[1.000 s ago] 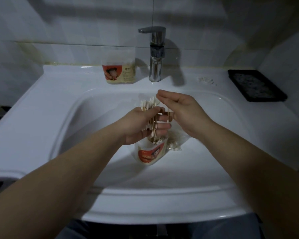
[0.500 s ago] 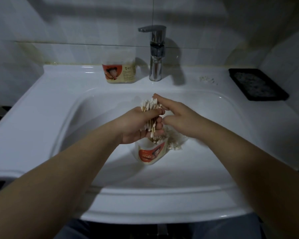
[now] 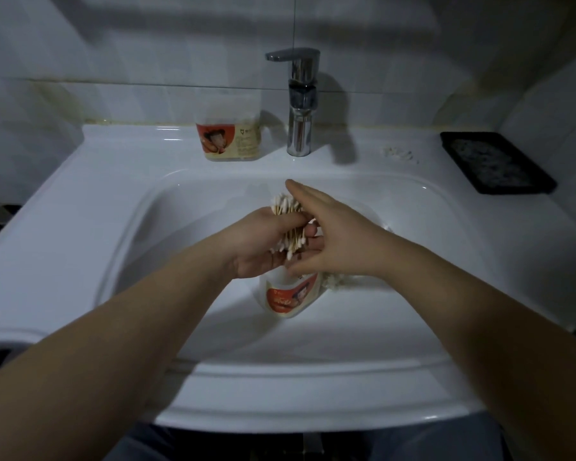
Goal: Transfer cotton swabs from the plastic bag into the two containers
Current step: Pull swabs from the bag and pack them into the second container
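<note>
Cannot see the mouth of the near container (image 3: 290, 299), covered by both hands in the basin of the sink (image 3: 113, 181). Can make out only a crumpled scrap of the plastic bag (image 3: 338, 281) beside it, under the right wrist. Grips a bundle of cotton swabs (image 3: 285, 207) in the left hand (image 3: 260, 247), just above that container. Lays the right hand (image 3: 340, 241) against the bundle, fingers straight, clasping nothing. Shows orange-red labels on this and the far container (image 3: 228, 138) by the faucet (image 3: 301, 104), with print too small to read.

dim cool light, soft shadows on wall, faint glare on sink rim (image 3: 167, 129), wide-angle edge bending
</note>
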`<state>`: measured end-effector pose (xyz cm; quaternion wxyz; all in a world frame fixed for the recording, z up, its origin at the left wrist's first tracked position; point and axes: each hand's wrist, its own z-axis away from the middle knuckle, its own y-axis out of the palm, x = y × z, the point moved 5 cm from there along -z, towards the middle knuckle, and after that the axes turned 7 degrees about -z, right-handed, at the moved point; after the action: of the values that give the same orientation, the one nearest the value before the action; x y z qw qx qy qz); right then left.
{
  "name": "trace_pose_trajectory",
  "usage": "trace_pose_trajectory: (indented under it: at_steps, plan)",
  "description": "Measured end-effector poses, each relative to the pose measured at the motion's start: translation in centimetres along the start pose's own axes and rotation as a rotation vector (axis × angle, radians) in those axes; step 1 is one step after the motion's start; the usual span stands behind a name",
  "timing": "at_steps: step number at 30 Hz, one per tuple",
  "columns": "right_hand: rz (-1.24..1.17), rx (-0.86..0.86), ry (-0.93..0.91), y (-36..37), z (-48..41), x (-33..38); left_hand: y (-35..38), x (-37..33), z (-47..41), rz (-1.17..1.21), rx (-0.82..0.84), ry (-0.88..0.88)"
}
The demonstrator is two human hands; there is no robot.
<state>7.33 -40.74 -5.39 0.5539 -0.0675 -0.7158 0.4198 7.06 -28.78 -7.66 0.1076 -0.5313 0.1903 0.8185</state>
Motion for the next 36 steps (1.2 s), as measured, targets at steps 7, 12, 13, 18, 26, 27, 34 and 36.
trace_pose_trajectory:
  at_steps: [7,12,13,18,26,27,34,36]
  plan:
    - [0.190,-0.110,-0.055,-0.6,-0.3,0.8,0.0,0.4,-0.1,0.009,-0.026,-0.043]
    - [-0.036,-0.178,0.024,-1.3,0.2,0.2,-1.4,0.1,-0.5,-0.035,-0.198,-0.020]
    - [-0.059,-0.264,0.031,-1.9,0.3,0.1,-2.1,0.0,-0.7,-0.019,-0.266,-0.005]
    - [0.171,-0.396,0.247,-4.6,0.2,-2.3,-4.3,-0.5,-1.2,0.047,-0.401,0.058]
    - [0.226,-0.108,0.499,-2.7,-0.2,-6.3,-3.0,0.2,-1.5,-0.043,-0.315,0.037]
    - [0.231,-0.062,0.489,-2.1,-0.4,-6.5,-3.0,0.2,-1.5,-0.050,-0.315,0.033]
    - [0.603,0.286,0.320,1.0,-0.7,-6.6,-3.0,0.3,-1.5,-0.093,-0.299,0.018]
    - [0.698,0.338,0.304,1.5,-0.6,-6.6,-2.9,0.4,-1.4,-0.108,-0.293,0.018]
